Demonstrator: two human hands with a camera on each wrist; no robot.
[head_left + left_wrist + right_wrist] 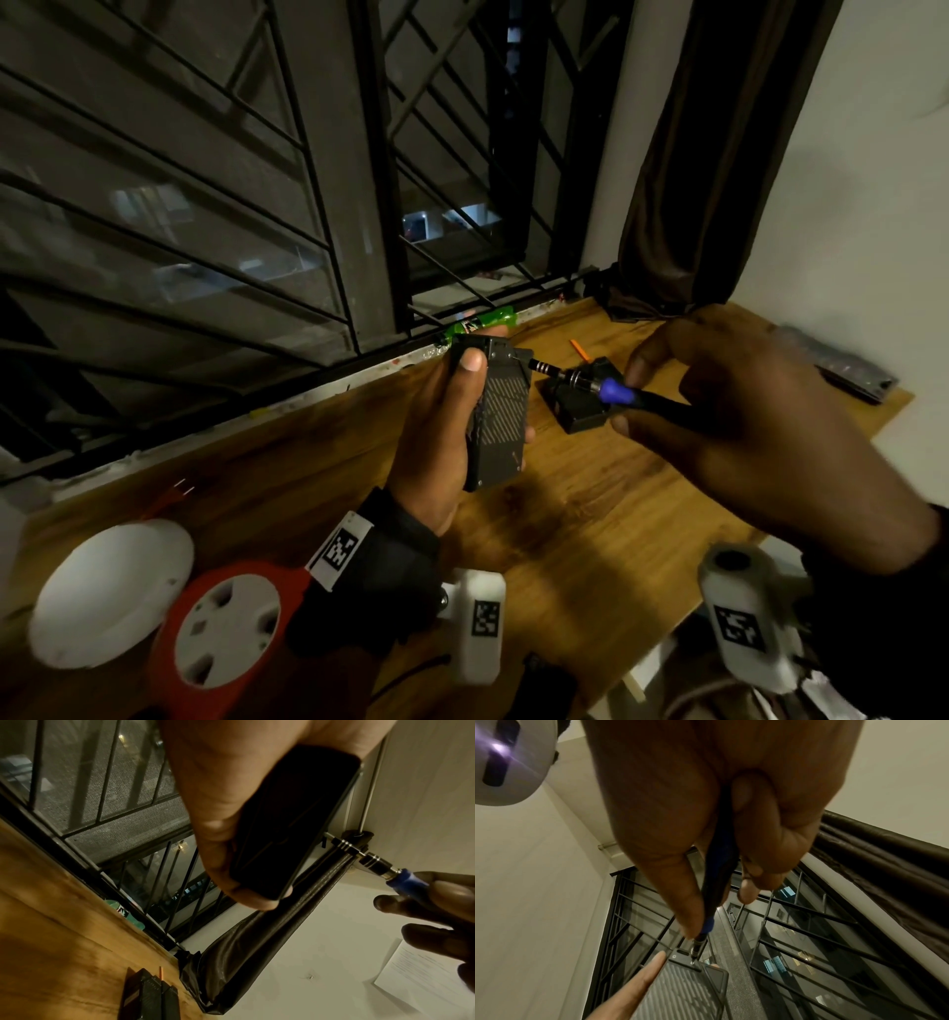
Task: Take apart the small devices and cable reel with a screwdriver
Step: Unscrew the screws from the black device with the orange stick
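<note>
You have a wooden tabletop (590, 514) in front of you, running up to a barred window (205, 180). A green bottle (482, 321) lies along the sill, a dark curtain (719, 154) hangs at the right, and a sheet of paper (421, 979) is on the wall.

Two hands are in view: the left hand (436, 437) and the right hand (760, 426). There is one screwdriver (611, 388), two black devices (500, 416) (580, 406), one red cable reel (226, 637), one white round cover (110, 591) and one green bottle (480, 321).
</note>
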